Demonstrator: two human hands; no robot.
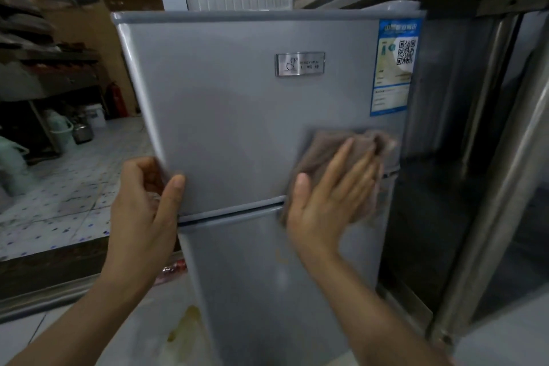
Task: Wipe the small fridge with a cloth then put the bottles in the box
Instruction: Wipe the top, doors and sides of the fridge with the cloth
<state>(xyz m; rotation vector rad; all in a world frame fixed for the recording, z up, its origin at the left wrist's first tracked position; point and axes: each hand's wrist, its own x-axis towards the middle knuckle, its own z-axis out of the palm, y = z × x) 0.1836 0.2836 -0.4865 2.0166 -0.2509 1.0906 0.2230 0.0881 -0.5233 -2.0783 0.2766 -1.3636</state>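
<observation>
Fridge (237,128) wiping is the step in hand: the small grey two-door fridge fills the centre of the frame, standing beside a steel rack (490,157) at the right. Nearest, in the lower middle, the left hand (148,205) is clenched on the left edge of the upper door, thumb laid on the front face and fingers curled behind it, so the left grip is grasping the door. To its right, the right hand (329,196) is spread flat, fingers straight, pressing a brown cloth (335,154) against the lower right of the upper door, just above the seam between the two doors; that grip is released, nothing being pinched. The step would probably be done well if the door were held steady by the left hand while the cloth is kept flat under the palm and drawn in overlapping passes, with the seam and edges included. A yellowish stain (184,327) is seen on the surface at the lower left. Farther up, a metal brand plate (300,64) is fixed on the door, its writing too small to be read. At the upper right a blue label (392,68) with a QR code is stuck; its text is blurred. No bottles or box can be made out.
</observation>
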